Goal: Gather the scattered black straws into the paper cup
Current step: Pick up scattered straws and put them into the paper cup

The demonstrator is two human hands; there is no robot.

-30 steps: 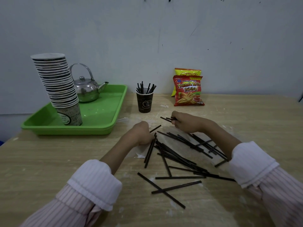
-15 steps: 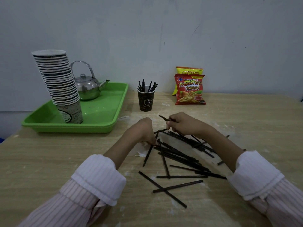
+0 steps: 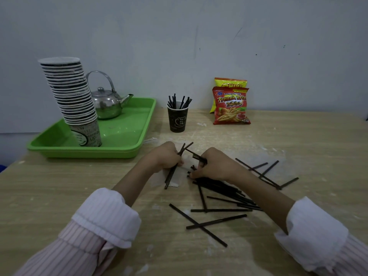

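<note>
A dark paper cup [image 3: 177, 121] stands at the back of the wooden table with several black straws upright in it. Many more black straws [image 3: 223, 189] lie scattered in front of me, mostly under and right of my right forearm. My left hand [image 3: 167, 156] is closed around a few straws that stick out above and below the fist. My right hand [image 3: 214, 165] pinches one or two straws near its fingertips, their ends pointing toward my left hand. The two hands are close together, roughly a hand's width in front of the cup.
A green tray [image 3: 127, 140] at the left holds a tall leaning stack of paper cups [image 3: 71, 100] and a metal kettle [image 3: 106, 102]. Two snack bags [image 3: 231, 104] lean on the wall behind the cup. A scrap of white paper [image 3: 173, 179] lies under my left hand.
Both hands have drawn closer together. My left hand has picked several straws up off the table. My right hand has pulled the pile of straws toward the middle.
</note>
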